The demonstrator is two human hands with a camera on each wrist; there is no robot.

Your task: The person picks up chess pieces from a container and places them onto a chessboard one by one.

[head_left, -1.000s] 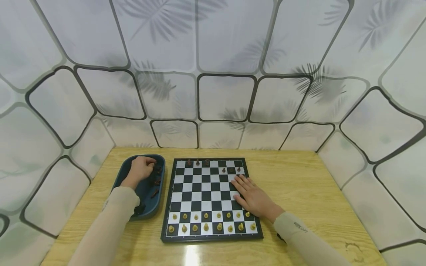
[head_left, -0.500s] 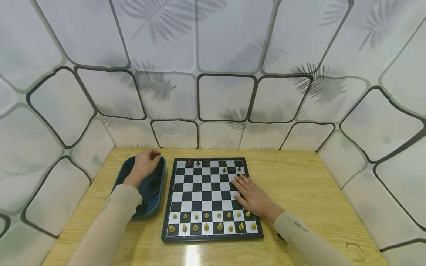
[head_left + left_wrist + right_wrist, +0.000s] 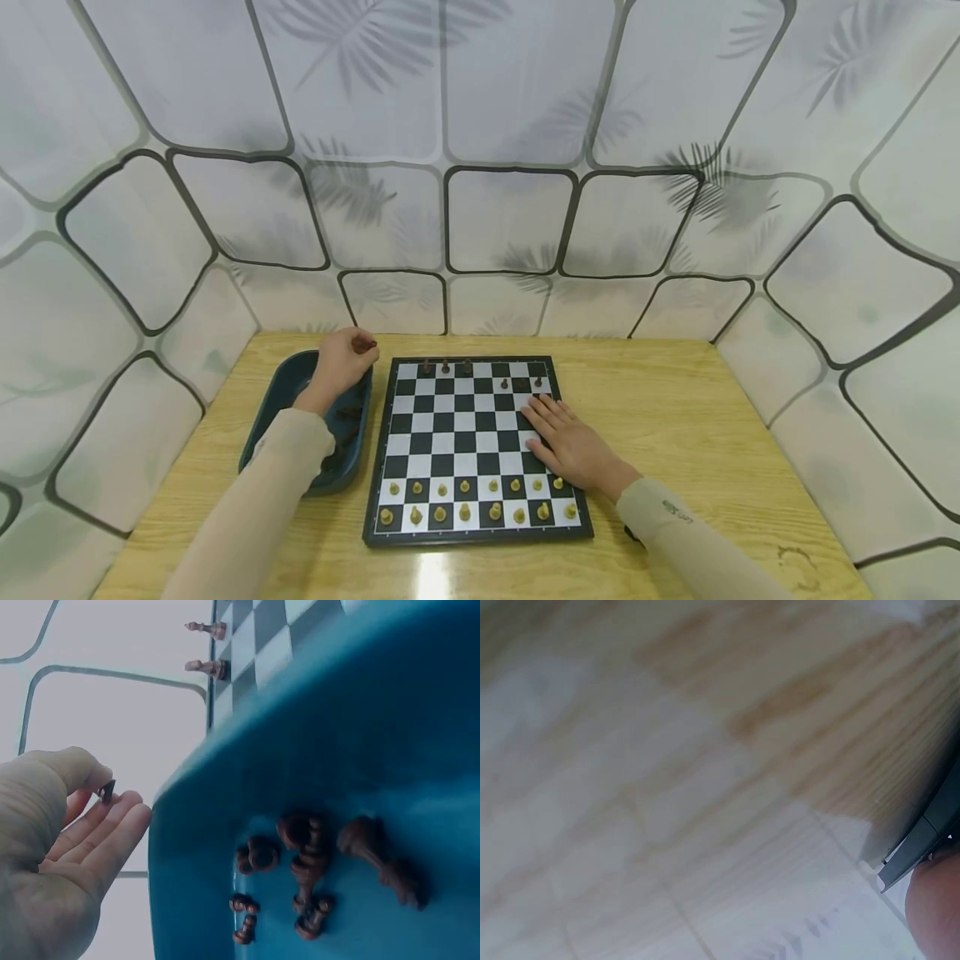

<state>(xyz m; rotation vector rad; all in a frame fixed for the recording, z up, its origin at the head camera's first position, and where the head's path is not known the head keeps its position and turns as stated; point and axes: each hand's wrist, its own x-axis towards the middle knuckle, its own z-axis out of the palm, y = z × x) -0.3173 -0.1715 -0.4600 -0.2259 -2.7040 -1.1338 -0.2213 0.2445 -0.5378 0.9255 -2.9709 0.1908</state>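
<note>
My left hand is over the far right rim of the blue bin, just left of the chessboard. Between its thumb and index finger it pinches a small dark chess piece, mostly covered by the fingers. Several reddish-brown chess pieces lie tipped over in the bin. My right hand rests flat on the board's right edge, fingers straight. Brown pieces stand in the two far rows of the board. Yellow pieces fill the two near rows.
The light wooden table bears the bin at the left and the board in the middle. A patterned curtain-like backdrop closes off the back and both sides. In the right wrist view the board's dark edge shows beside blurred wood.
My left hand has lifted from inside the bin and moved up and right to its far right rim, carrying the chess piece. The right hand has stayed in place.
</note>
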